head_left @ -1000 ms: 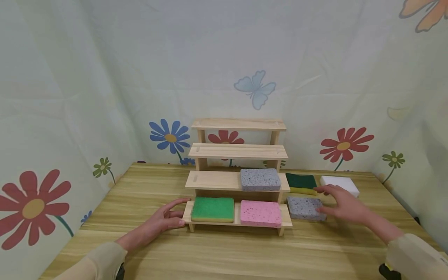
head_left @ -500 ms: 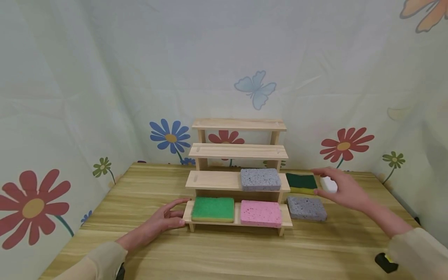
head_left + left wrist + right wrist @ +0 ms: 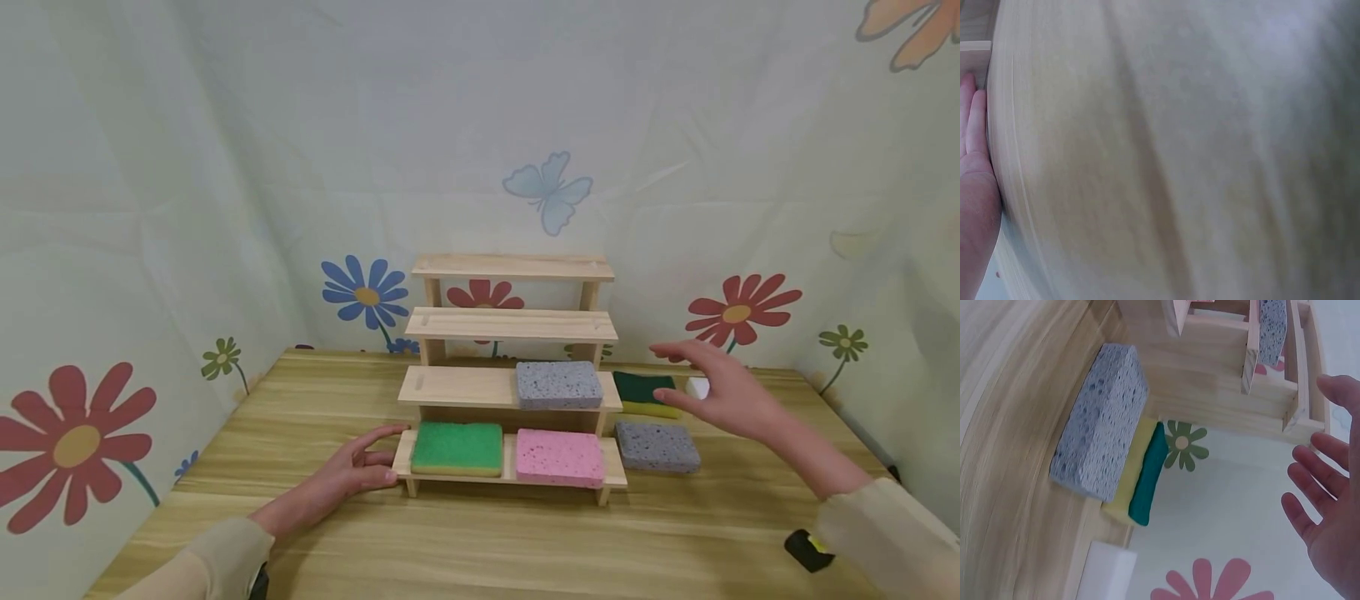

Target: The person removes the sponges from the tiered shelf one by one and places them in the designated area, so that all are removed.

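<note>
A wooden stepped shelf [image 3: 510, 325] stands mid-table. Its lowest step carries a green sponge [image 3: 457, 447] and a pink sponge [image 3: 559, 457]; the step above carries a grey sponge [image 3: 558, 384]. My left hand [image 3: 352, 468] lies flat on the table and touches the shelf's lower left end. My right hand [image 3: 712, 392] hovers open above the table right of the shelf, holding nothing. Under it lie a grey sponge [image 3: 657, 447], a green-and-yellow sponge [image 3: 643, 393] and a white sponge [image 3: 698, 387], mostly hidden by the hand. The right wrist view shows the grey sponge [image 3: 1100, 422], the green-and-yellow sponge [image 3: 1141, 475] and the white sponge [image 3: 1105, 575].
The wooden table [image 3: 480, 542] is enclosed by flowered cloth walls [image 3: 150, 250] on the left, back and right. The shelf's two upper steps are bare. A small black and yellow object [image 3: 806, 550] sits at my right sleeve [image 3: 885, 533].
My right hand has lifted from beside the grey table sponge and moved back and up, over the white and green-and-yellow sponges. The left hand has stayed still.
</note>
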Available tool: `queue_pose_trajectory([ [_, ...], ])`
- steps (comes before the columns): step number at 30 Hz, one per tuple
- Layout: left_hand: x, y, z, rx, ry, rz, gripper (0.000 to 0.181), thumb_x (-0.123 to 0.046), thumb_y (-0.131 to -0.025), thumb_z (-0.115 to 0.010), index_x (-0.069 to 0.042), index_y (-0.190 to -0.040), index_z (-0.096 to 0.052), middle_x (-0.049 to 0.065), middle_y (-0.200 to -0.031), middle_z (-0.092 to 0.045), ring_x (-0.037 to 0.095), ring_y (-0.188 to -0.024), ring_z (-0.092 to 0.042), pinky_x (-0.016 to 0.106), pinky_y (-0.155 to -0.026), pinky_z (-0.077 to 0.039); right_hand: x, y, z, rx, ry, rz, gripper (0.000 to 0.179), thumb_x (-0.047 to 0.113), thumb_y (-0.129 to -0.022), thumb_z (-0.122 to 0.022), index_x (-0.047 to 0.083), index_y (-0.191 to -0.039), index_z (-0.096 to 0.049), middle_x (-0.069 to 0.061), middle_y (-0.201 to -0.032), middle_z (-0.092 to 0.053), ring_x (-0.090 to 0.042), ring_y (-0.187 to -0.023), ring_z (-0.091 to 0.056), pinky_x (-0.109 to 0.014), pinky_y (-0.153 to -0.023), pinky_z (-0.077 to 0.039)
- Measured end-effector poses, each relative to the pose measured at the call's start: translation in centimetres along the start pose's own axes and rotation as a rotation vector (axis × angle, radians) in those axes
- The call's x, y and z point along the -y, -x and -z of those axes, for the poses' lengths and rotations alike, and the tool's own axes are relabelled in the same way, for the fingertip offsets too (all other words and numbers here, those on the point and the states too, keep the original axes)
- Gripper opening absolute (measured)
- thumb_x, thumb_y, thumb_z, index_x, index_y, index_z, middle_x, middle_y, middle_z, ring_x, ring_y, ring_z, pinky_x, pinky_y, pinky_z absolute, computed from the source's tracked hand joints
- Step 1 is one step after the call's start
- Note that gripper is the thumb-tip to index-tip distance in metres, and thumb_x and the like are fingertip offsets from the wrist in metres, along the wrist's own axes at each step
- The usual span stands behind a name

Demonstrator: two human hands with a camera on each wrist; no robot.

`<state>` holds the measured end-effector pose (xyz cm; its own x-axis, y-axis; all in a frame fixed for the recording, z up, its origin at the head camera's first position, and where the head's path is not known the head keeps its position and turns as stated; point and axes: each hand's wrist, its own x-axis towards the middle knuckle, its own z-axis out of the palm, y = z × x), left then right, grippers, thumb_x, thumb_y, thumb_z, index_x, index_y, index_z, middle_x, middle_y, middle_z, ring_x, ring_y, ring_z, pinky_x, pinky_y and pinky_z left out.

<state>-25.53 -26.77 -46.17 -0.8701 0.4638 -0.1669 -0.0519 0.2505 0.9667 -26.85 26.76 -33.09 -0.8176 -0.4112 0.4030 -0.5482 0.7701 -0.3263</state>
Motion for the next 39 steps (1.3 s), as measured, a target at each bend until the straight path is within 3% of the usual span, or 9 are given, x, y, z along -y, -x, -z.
queue_pose_trajectory([
  [17,0.4,-0.1,0.0,-0.002,0.037,-0.021,0.07,-0.021,-0.097,-0.061,-0.023,-0.157,-0.025,0.026,-0.15,-0.045,0.021,-0.126,-0.059,0.031,-0.1,-0.053,2.0,-2.0,-2.6,-0.052,-0.081,0.055,0.061,0.028,-0.082,-0.08,0.012,-0.136,-0.056,-0.011,-0.134,-0.061,-0.03,-0.115,-0.058,-0.056,-0.095,-0.052],
  [27,0.2,-0.1,-0.1,0.006,0.051,-0.032,0.072,-0.02,-0.097,-0.062,-0.018,-0.158,-0.022,0.029,-0.15,-0.044,0.02,-0.124,-0.06,0.031,-0.099,-0.053,3.2,-3.1,-3.8,-0.046,-0.155,0.079,0.061,0.031,-0.085,-0.078,0.014,-0.139,-0.054,-0.01,-0.14,-0.056,-0.03,-0.127,-0.052,-0.056,-0.1,-0.05],
  [39,0.0,0.0,-0.2,0.008,0.055,-0.026,0.072,-0.02,-0.097,-0.062,-0.018,-0.158,-0.022,0.029,-0.15,-0.044,0.019,-0.124,-0.06,0.031,-0.099,-0.053,3.9,-3.7,-4.9,-0.074,-0.156,0.119,0.062,0.031,-0.084,-0.078,0.019,-0.14,-0.054,-0.006,-0.142,-0.056,-0.028,-0.129,-0.051,-0.053,-0.099,-0.051],
])
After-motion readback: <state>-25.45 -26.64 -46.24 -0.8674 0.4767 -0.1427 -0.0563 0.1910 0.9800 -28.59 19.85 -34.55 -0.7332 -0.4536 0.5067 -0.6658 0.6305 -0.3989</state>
